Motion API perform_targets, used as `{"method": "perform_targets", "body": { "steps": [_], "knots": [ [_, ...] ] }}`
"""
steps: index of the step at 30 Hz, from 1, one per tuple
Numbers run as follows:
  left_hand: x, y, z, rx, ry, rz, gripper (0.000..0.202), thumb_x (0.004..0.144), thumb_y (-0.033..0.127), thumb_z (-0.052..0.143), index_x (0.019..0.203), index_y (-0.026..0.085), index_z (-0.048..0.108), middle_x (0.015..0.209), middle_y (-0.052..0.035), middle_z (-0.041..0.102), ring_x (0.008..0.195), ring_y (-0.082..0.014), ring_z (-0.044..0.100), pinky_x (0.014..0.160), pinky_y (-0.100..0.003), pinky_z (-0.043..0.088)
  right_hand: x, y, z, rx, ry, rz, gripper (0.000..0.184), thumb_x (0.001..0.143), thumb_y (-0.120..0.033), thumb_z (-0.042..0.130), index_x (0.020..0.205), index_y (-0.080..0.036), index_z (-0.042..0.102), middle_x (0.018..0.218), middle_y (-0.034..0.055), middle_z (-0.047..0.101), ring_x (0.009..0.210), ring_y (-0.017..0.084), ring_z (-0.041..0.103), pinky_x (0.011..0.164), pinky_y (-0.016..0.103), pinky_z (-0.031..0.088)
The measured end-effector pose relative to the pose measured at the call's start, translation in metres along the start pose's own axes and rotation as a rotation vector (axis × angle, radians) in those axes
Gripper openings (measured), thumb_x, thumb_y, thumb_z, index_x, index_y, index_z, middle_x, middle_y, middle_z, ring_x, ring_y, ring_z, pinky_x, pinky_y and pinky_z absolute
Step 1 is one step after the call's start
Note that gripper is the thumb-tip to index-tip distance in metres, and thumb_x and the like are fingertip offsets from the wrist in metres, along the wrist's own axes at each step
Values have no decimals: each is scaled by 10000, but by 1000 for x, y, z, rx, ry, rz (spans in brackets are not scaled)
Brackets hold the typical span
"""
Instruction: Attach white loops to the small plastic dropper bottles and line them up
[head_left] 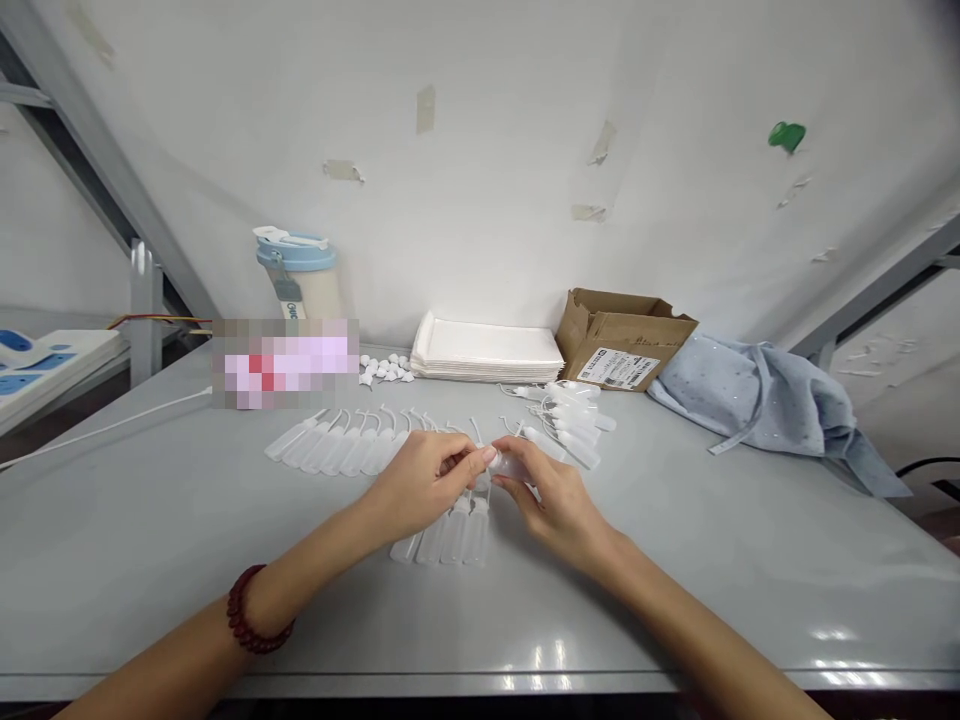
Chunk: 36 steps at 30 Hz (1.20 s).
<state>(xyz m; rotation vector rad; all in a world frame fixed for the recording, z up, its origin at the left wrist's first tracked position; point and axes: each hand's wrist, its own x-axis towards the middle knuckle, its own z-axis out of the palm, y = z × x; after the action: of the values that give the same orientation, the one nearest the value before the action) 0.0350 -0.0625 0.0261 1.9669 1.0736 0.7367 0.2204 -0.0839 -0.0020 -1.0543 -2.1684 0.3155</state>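
Above the middle of the table, my right hand [551,490] grips a small translucent plastic squeeze bottle [514,466] between thumb and fingers. The bottle lies on its side, its neck end towards the left. My left hand [427,475] is closed, thumb and fingertips pinching at that neck end; the fingers hide the cap area. Below the hands lies a short row of similar bottles [452,535]. Another row of bottles with thin strap-like tails [352,447] lies to the left. To the right behind my hands is a loose pile of such bottles [574,420].
Small white caps [385,369] lie near the wall, beside a stack of white envelopes or sheets [491,348]. Further right stand an open cardboard box [622,345] and a blue cloth [757,395]. At back left are a blue-lidded cup [300,275], a blurred pink item [289,365] and a white cable [105,428].
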Motion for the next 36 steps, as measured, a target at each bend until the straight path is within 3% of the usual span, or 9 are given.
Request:
{"method": "perform_targets", "body": {
  "steps": [7,9,12,16,22,27,32,36],
  "knots": [
    [0,2,-6,-26,18,158,207,879,312,495,877,185,659,864,-22,679,780,-156,600,690,-237,460,1,-1,-2,25,-7,13,280,883,-129,470,1150,-204,432,987,100,656,776,190,639,634,315,524],
    [1,2,-7,-56,17,110,244,892,357,475,857,183,643,831,-16,672,743,-147,599,658,-229,462,2,-2,-2,12,9,9,282,887,-137,472,1156,-210,430,984,99,654,790,196,639,649,324,526],
    [0,1,-5,-56,-13,16,394,905,444,418,675,165,573,622,5,600,569,-123,555,530,-214,426,2,-2,-2,-20,35,-28,294,896,-142,454,1176,-223,420,983,102,647,824,209,636,668,341,530],
    [0,-2,-1,-26,-52,10,452,910,450,390,574,165,494,526,18,538,486,-107,498,476,-212,378,1,-2,0,-23,11,-85,321,899,-112,408,1200,-224,408,946,96,633,813,203,620,657,336,533],
    [0,-1,-2,-107,-93,-26,411,897,440,431,618,162,549,557,12,545,516,-114,519,485,-209,393,-1,-2,1,-19,28,-57,377,907,-129,396,1268,-227,347,1004,115,618,852,211,633,691,358,545],
    [-1,-1,-3,-53,-93,87,299,905,356,448,758,163,623,663,-5,597,589,-122,537,564,-221,429,-1,-1,1,-25,27,20,246,899,-150,443,1137,-208,427,920,91,643,790,203,639,638,327,531],
    [-1,-4,-1,138,-1,257,200,895,260,467,859,159,635,762,-33,641,670,-144,556,641,-250,425,0,-2,-2,51,-5,63,228,887,-148,474,1104,-208,442,886,63,651,711,174,628,603,296,508],
    [-1,-3,-2,67,-6,206,207,901,293,467,881,168,630,780,-21,646,687,-138,571,653,-242,436,1,-3,-2,54,36,69,227,876,-147,497,1094,-201,463,877,56,650,714,170,625,589,279,496]
  ]
}}
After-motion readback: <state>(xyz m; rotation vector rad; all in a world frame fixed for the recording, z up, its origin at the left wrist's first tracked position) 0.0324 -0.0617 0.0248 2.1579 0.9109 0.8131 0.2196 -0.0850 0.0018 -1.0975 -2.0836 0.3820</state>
